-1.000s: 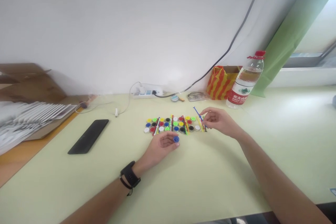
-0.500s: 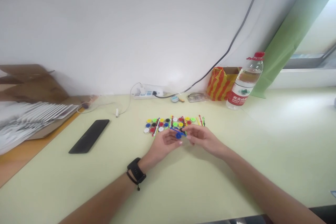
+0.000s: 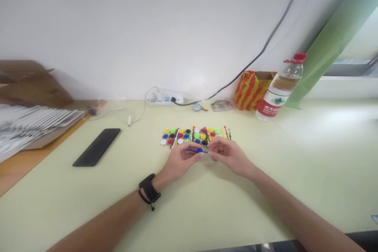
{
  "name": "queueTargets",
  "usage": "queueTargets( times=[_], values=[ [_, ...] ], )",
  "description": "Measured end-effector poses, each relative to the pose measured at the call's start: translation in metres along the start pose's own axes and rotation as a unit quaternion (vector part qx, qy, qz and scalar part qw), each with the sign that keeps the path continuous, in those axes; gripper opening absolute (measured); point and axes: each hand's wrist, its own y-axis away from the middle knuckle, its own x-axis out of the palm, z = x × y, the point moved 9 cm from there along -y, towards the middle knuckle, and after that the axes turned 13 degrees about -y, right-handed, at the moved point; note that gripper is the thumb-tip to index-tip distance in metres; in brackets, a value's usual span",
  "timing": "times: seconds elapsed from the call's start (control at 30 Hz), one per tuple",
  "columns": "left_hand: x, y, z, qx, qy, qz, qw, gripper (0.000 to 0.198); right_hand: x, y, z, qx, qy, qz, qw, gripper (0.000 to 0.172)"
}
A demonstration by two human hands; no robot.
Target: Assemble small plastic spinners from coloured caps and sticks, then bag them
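A thin blue plastic arrow with a round blue disc at its middle, like a game spinner (image 3: 199, 150), is held above the table between my hands. My left hand (image 3: 180, 160) is closed on it, its thumb near the disc and its fingers curled behind. At the right end of the arrow, my right hand (image 3: 228, 155) pinches the tip with thumb and forefinger. Just beyond my fingers, rows of small round discs (image 3: 180, 136) in several colours lie on the table, with thin coloured arrows (image 3: 226, 132) among and beside them. My hands partly hide the nearest row.
On the left lie a black flat slab (image 3: 97, 147) and a stack of white packets (image 3: 35, 124) by a cardboard box (image 3: 29, 82). Along the wall are a power strip (image 3: 163, 98), a striped bag (image 3: 251, 90) and a large water bottle (image 3: 280, 90). The pale green table (image 3: 177, 212) spreads around.
The blue spinner has turned so that its arrow lies nearly level and its disc is seen more edge-on. Both hands stay close together; the view has shifted slightly.
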Motion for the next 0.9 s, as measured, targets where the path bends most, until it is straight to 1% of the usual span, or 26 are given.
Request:
queueTargets(
  times=[0.13,0.23,0.33,0.47,0.57,0.73,0.9],
  values=[
    [0.000,0.002,-0.009,0.025,-0.034,-0.005,0.999,0.027,0.002,0.001,-0.001,0.005,0.025,0.000,1.000,0.027],
    [0.001,0.004,-0.019,0.049,-0.059,0.001,0.997,0.027,0.004,0.001,-0.001,-0.002,0.043,0.006,0.999,0.025],
    [0.000,0.006,-0.024,0.065,-0.080,0.003,0.995,0.027,0.004,0.001,-0.002,-0.001,0.053,0.016,0.998,0.026],
    [-0.005,0.006,-0.026,0.080,-0.106,-0.005,0.991,0.029,0.002,0.001,-0.002,0.000,0.058,0.019,0.998,0.029],
    [-0.007,0.006,-0.028,0.090,-0.107,-0.009,0.990,0.030,0.002,0.001,-0.003,0.005,0.044,0.016,0.999,0.030],
    [-0.005,0.007,-0.026,0.084,-0.114,-0.006,0.990,0.025,0.003,0.002,-0.006,0.013,0.041,0.016,0.999,0.028],
    [-0.004,0.009,-0.023,0.081,-0.106,-0.007,0.991,0.023,0.002,0.001,-0.007,0.007,0.053,0.015,0.998,0.027]
  ],
)
